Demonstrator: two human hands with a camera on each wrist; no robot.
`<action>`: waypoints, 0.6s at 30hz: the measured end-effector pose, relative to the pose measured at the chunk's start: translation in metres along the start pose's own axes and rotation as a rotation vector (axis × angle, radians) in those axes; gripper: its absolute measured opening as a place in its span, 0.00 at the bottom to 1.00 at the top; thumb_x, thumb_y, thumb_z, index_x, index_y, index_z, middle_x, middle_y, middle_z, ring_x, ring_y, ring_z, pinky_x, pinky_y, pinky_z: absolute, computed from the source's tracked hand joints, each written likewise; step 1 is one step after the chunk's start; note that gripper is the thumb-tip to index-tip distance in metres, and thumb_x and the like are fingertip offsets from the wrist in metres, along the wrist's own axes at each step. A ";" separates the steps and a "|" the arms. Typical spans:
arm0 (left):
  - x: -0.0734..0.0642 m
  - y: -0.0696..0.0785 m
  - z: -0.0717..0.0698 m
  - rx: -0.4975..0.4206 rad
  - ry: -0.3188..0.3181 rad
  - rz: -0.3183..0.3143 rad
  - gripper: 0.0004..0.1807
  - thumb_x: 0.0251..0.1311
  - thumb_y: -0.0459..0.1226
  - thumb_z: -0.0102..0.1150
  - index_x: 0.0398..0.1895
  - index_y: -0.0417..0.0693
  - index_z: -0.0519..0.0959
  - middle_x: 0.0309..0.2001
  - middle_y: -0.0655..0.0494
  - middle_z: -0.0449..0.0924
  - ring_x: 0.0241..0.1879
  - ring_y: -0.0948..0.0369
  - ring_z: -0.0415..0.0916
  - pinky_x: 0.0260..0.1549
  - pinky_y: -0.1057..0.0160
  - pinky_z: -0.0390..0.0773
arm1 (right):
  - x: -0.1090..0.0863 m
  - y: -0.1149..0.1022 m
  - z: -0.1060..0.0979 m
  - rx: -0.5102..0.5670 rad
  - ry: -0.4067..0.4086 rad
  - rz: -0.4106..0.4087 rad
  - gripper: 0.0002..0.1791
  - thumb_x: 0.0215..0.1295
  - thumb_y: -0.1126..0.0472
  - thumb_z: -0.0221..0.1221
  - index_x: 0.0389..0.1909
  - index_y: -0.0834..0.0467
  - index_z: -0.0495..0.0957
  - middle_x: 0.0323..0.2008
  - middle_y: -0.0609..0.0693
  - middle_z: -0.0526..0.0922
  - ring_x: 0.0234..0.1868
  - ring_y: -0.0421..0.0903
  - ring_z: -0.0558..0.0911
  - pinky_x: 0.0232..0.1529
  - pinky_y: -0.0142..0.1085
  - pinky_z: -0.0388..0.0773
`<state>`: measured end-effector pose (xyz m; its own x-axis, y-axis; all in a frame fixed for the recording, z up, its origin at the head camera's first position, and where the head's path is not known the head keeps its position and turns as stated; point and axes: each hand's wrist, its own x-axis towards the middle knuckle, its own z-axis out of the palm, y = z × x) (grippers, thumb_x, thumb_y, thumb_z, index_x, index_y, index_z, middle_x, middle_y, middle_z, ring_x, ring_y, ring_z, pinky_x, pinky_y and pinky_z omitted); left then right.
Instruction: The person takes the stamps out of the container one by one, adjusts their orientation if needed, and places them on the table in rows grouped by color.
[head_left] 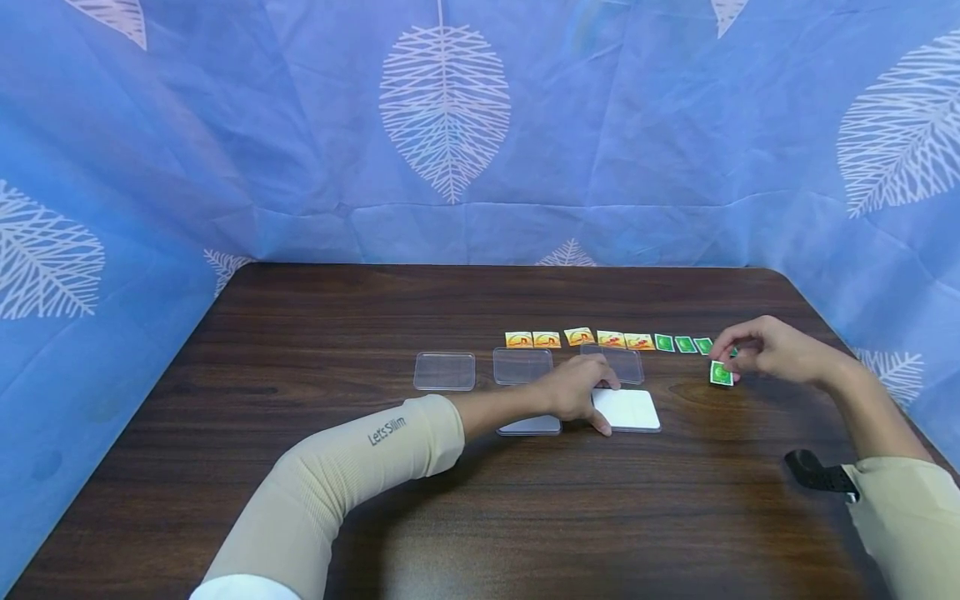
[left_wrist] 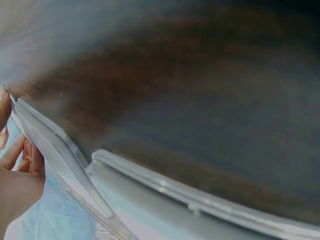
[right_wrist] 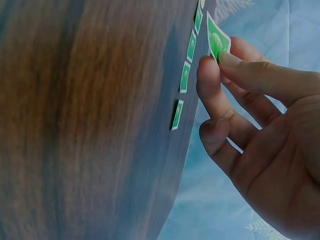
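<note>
My left hand holds the left end of a shallow white rectangular case, with the thumb at its near corner and fingers at its far edge. A clear plastic rim runs along the white cases in the left wrist view. Above the table at the right, my right hand pinches a small green card with a white border between thumb and fingers. More green cards like it lie in a row beside this hand.
Several orange cards continue the row to the left. In front of them lie clear plastic rectangular pieces. A second white case sits partly under my left forearm. Blue leaf-patterned cloth hangs around the brown table.
</note>
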<state>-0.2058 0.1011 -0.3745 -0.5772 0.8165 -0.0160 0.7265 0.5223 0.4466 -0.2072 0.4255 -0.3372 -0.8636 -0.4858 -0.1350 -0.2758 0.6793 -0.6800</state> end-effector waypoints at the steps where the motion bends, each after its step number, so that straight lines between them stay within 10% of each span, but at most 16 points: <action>1: 0.000 0.000 0.000 0.003 -0.001 0.000 0.34 0.42 0.48 0.75 0.55 0.45 0.78 0.48 0.57 0.74 0.44 0.67 0.69 0.42 0.77 0.67 | 0.000 0.001 -0.001 -0.006 0.010 0.005 0.08 0.64 0.74 0.54 0.41 0.67 0.79 0.26 0.55 0.81 0.24 0.50 0.78 0.22 0.39 0.72; 18: 0.000 0.000 -0.001 0.018 -0.019 -0.014 0.33 0.43 0.48 0.75 0.55 0.46 0.78 0.48 0.58 0.74 0.44 0.67 0.68 0.41 0.76 0.67 | -0.004 0.023 -0.014 -0.113 0.149 0.101 0.12 0.62 0.79 0.50 0.38 0.66 0.80 0.27 0.53 0.80 0.25 0.48 0.76 0.23 0.38 0.72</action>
<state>-0.2062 0.1013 -0.3732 -0.5803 0.8135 -0.0394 0.7250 0.5380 0.4301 -0.2157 0.4507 -0.3423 -0.9399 -0.3311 -0.0841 -0.2233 0.7817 -0.5823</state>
